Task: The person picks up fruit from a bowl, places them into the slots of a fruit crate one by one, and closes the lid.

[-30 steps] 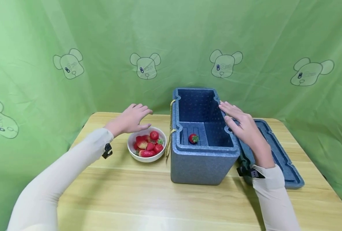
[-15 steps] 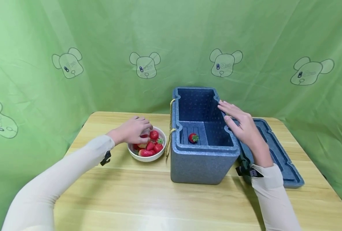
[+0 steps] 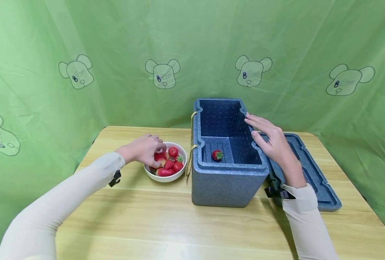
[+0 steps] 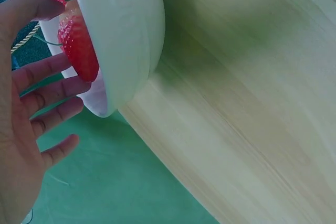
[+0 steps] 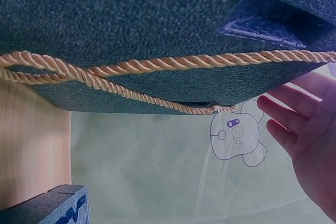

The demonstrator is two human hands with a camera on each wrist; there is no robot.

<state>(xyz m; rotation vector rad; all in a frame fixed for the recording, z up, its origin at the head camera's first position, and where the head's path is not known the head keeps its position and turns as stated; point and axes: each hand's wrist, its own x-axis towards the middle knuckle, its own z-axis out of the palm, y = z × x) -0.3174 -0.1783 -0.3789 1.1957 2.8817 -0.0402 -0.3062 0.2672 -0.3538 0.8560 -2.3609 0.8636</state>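
My left hand (image 3: 143,148) reaches into the white bowl (image 3: 161,178), which holds several strawberries (image 3: 164,172). Its thumb and fingers close around one strawberry (image 4: 79,48) at the bowl's left side; in the left wrist view the fingertips meet its lower end. Right of the bowl stands a blue-grey foam box (image 3: 225,187) without its lid. A lone strawberry (image 3: 217,155) lies on the box floor. My right hand (image 3: 272,141) rests with extended fingers on the box's right rim, and the right wrist view has those fingers beside the wall.
The box lid (image 3: 320,182) lies on the table (image 3: 140,224) right of the box, partly beneath my right arm. Gold rope (image 5: 184,62) hangs along the box's sides. A green curtain (image 3: 205,36) with bear prints closes off the back.
My left hand has come down from above the bowl and shifted slightly left, its fingers now around a strawberry. The right hand stays on the box rim.
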